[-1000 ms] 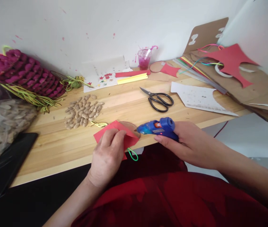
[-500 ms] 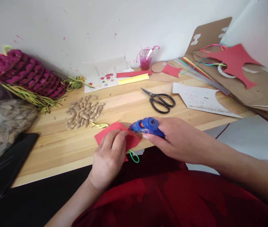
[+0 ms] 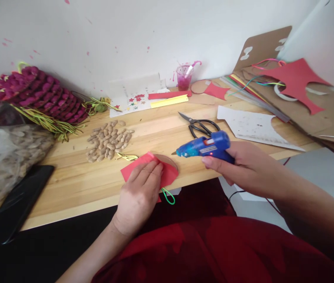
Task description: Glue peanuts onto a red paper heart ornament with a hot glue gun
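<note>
My right hand is wrapped round a blue hot glue gun, its nozzle pointing left and apart from the paper. At the table's front edge my left hand presses its bent fingers on a piece of red paper. A brown cardboard edge shows under the paper's far side. From beneath the paper a green cord loop hangs over the edge, and a yellow cord sticks out at its far left. The left fingertips are partly hidden against the paper.
Behind the glue gun lie black-handled scissors. Loose peanuts are left of centre, with a peanut bag and a phone farther left. A cup of purple liquid stands by the wall; cardboard sheets are stacked at right.
My right hand has drawn the glue gun right, away from the red paper, and turned it so its side shows. My left hand stays on the paper, its fingers now flatter.
</note>
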`<state>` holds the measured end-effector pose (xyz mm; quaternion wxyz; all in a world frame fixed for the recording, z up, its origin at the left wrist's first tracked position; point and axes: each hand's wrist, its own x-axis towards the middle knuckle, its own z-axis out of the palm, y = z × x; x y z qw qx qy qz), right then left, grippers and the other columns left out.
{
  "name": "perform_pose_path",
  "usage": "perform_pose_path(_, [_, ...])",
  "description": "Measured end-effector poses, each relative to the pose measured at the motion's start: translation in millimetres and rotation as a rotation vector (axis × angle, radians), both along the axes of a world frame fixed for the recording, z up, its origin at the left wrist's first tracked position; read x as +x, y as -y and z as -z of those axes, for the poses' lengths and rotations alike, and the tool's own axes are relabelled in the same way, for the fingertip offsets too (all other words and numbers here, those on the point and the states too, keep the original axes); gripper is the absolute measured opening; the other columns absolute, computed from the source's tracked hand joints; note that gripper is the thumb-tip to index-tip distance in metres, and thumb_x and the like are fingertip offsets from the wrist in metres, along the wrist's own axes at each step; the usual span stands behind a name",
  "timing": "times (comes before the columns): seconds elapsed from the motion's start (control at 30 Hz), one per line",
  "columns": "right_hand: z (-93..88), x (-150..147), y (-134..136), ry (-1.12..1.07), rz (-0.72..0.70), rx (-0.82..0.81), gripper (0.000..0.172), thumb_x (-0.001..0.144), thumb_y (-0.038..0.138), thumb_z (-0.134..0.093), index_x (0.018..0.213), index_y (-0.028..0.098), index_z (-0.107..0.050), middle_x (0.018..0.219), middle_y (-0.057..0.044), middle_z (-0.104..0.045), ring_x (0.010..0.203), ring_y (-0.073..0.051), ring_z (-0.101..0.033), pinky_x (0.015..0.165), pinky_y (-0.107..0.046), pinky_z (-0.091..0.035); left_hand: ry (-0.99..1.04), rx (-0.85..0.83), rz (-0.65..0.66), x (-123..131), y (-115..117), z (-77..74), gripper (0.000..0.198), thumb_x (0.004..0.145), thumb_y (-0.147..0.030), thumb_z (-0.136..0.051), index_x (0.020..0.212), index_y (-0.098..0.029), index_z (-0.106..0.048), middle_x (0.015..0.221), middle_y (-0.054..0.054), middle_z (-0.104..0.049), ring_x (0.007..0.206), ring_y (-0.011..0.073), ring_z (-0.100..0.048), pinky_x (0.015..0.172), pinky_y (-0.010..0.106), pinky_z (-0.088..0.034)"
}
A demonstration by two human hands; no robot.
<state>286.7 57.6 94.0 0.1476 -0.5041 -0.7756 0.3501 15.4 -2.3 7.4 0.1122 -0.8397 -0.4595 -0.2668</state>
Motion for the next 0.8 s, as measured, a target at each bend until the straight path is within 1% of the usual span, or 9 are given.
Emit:
perform_pose_path(0.07, [13.8,8,1,-0.165,0.103,-0.141,0.048,0.099,0.063,-0.054,0.078,0.021,-0.064,0.048,0.002,-0.057,0.043,-0.013,-0.049,0.046,-0.028,-0.036,-0.023,0.028,0.018,1,-2,-1.3,0.025,0.098,-0.007,-0.063,0.123,-0.008,-0.068,0.122,0.015,-0.079,0.117,0.0278,-0.074,0.105,0.042,-0.060])
perform_pose_path(0.13, [26.9,13,3,-0.318,0.149,-0.279,0.049,0.098,0.066,-0.055,0.085,0.020,-0.066,0.046,0.003,-0.056,0.040,-0.013,-0.047,0.042,-0.027,-0.035,-0.041,0.058,0.017,4,-2,-1.3,0.026,0.099,-0.010,-0.064,0.124,-0.005,-0.068,0.121,0.018,-0.079,0.114,0.0296,-0.075,0.102,0.044,-0.062])
perform_pose_path(0.2, [36.5,15,6,-0.433,0.165,-0.359,0.048,0.098,0.066,-0.057,0.087,0.020,-0.066,0.046,0.004,-0.054,0.038,-0.011,-0.045,0.040,-0.025,-0.034,-0.065,0.065,0.013,5,-1,0.0,0.031,0.099,-0.014,-0.065,0.128,-0.003,-0.066,0.125,0.021,-0.077,0.116,0.0321,-0.074,0.100,0.046,-0.063])
perform_pose_path(0.27, [42.3,14,8,-0.522,0.182,-0.397,0.046,0.098,0.064,-0.060,0.087,0.020,-0.066,0.047,0.005,-0.054,0.037,-0.009,-0.042,0.039,-0.024,-0.032,-0.085,0.040,0.009,6,0,2.0,0.037,0.100,-0.016,-0.063,0.134,-0.001,-0.063,0.132,0.024,-0.073,0.122,0.0347,-0.071,0.102,0.049,-0.062])
perform_pose_path(0.33, [45.8,11,9,-0.613,0.204,-0.425,0.044,0.097,0.063,-0.062,0.086,0.020,-0.065,0.047,0.006,-0.053,0.035,-0.008,-0.040,0.037,-0.023,-0.029,-0.093,-0.003,0.002,5,1,3.0,0.039,0.102,-0.018,-0.059,0.138,-0.001,-0.061,0.138,0.026,-0.069,0.130,0.0361,-0.066,0.104,0.051,-0.060])
perform_pose_path(0.43, [49.7,7,11,-0.733,0.237,-0.494,0.045,0.097,0.063,-0.062,0.086,0.020,-0.066,0.046,0.005,-0.052,0.033,-0.008,-0.038,0.035,-0.022,-0.025,-0.118,-0.082,-0.002,4,1,0.9,0.040,0.106,-0.018,-0.052,0.142,-0.003,-0.059,0.144,0.026,-0.065,0.138,0.0356,-0.060,0.105,0.051,-0.058])
perform_pose_path(0.57, [53.1,3,13,-0.779,0.264,-0.590,0.048,0.096,0.065,-0.060,0.084,0.019,-0.067,0.043,0.003,-0.053,0.031,-0.008,-0.037,0.033,-0.021,-0.023,-0.167,-0.150,0.013,5,0,-4.5,0.043,0.108,-0.023,-0.046,0.146,-0.008,-0.060,0.152,0.023,-0.060,0.141,0.0353,-0.056,0.106,0.052,-0.055])
perform_pose_path(0.7, [52.3,-2,14,-0.837,0.264,-0.585,0.047,0.094,0.063,-0.064,0.081,0.018,-0.067,0.045,0.004,-0.052,0.032,-0.007,-0.038,0.033,-0.021,-0.023,-0.155,-0.227,-0.009,8,2,-3.7,0.046,0.107,-0.029,-0.048,0.150,-0.017,-0.060,0.159,0.022,-0.053,0.139,0.0375,-0.053,0.109,0.057,-0.052])
perform_pose_path(0.8, [50.9,-6,15,-0.868,0.293,-0.581,0.044,0.094,0.061,-0.065,0.083,0.019,-0.067,0.052,0.003,-0.057,0.034,-0.007,-0.041,0.033,-0.021,-0.025,-0.127,-0.295,-0.054,9,4,-1.5,0.047,0.106,-0.035,-0.053,0.151,-0.027,-0.061,0.163,0.019,-0.048,0.136,0.0395,-0.052,0.108,0.061,-0.051])
